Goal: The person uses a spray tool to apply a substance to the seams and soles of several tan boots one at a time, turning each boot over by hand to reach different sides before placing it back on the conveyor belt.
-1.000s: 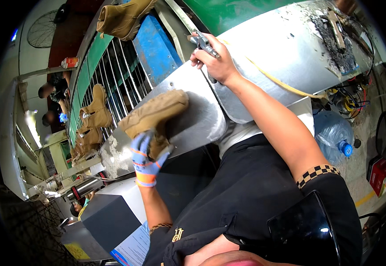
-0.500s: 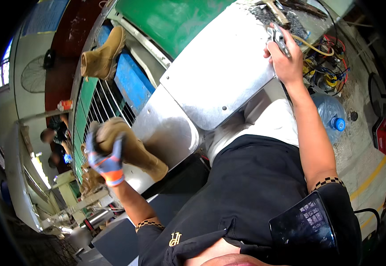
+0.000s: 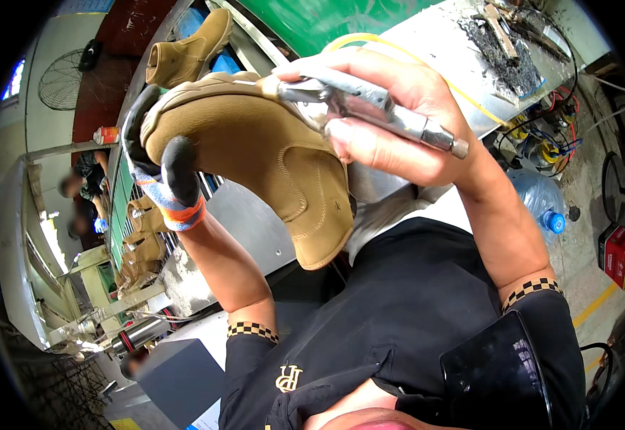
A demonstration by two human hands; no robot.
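Observation:
A tan suede ankle boot [image 3: 269,158] is held up close in front of me, sole end toward the upper left. My left hand [image 3: 162,168], in a dark glove with a striped cuff, grips the boot at its toe end. My right hand [image 3: 391,115], bare, is closed around a metal hand tool [image 3: 377,107] whose tip touches the boot's upper edge; a yellow hose [image 3: 370,39] runs from the tool.
Another tan boot [image 3: 187,50] sits on a blue conveyor rack above. More boots [image 3: 140,236] stand at the left. A metal workbench [image 3: 441,36] carries dark debris and wires. A clear water bottle [image 3: 534,201] lies at right. People stand at far left.
The boot has been lifted from the low left up close to the camera. My right hand brought the tool from the bench down to the boot's edge.

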